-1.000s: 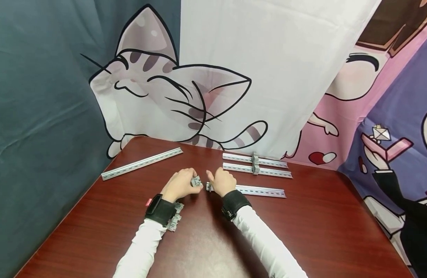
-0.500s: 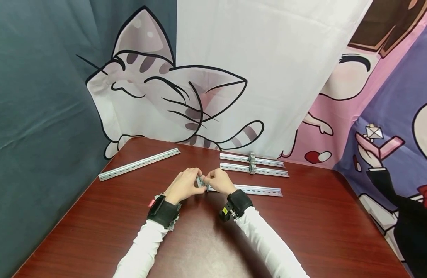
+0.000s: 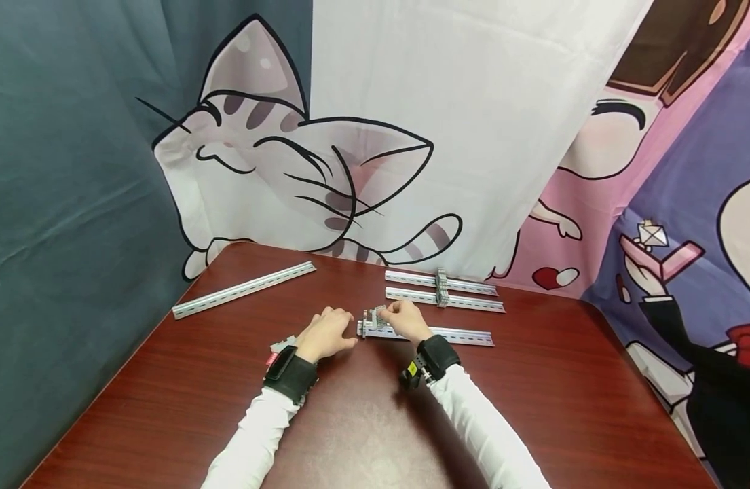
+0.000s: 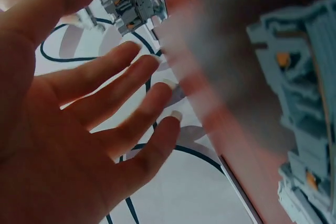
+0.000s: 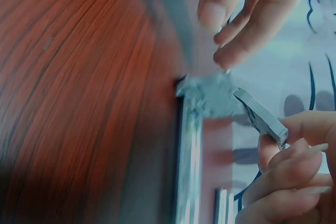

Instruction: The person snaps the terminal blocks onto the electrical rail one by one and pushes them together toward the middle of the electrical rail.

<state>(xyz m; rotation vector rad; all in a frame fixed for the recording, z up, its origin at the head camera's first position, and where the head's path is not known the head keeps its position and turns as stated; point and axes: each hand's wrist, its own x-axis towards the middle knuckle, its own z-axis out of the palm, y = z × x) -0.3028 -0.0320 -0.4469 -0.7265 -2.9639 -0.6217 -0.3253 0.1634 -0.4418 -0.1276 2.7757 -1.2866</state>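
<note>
Counting four rails [image 3: 426, 334], two hands [image 3: 405, 319]

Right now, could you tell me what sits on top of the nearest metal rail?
A grey terminal block sits at the left end of the nearest rail. The right hand pinches a second block over it, covering the rail beneath.

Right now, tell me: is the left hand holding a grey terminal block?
No. The left hand is spread with straight fingers and an empty palm; the right hand pinches the terminal block.

Small grey terminal block [image 3: 379, 316] pinched above near end of silver rail [image 3: 429, 333].
</note>
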